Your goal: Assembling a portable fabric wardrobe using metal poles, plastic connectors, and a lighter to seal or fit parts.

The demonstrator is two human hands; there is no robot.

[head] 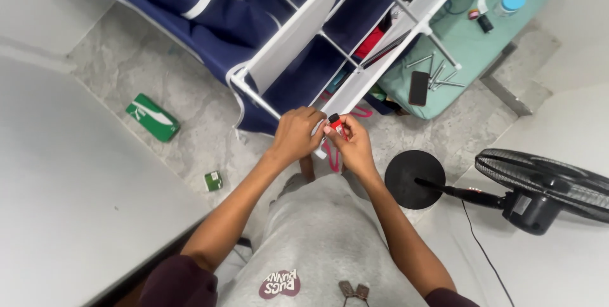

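1. I hold a small red tool with a black cap (335, 124) between my two hands, right in front of the white metal frame (298, 28) of the fabric wardrobe, low over my lap.
2. My right hand (354, 148) pinches the red tool: thumb and forefinger are pressed onto its body, and its black end pokes up past my fingertips (330, 130).
3. My left hand (297, 134) is curled shut beside it, knuckles up, touching the frame's white tube near the corner joint (240, 80); whether it grips anything inside, I cannot tell.
4. To do this well, I judge I should keep the pinch low on the red body so the tip stays free and visible, and steady the left hand against the tube.
5. I should keep both wrists close together; the tool is small and would slip easily to the marble floor (190, 110).
6. Around me: a green box (153, 117) on the floor to the left, a black fan (539, 186) to the right, and a phone (419, 87) with loose metal rods (438, 75) on the green mat (482, 40).
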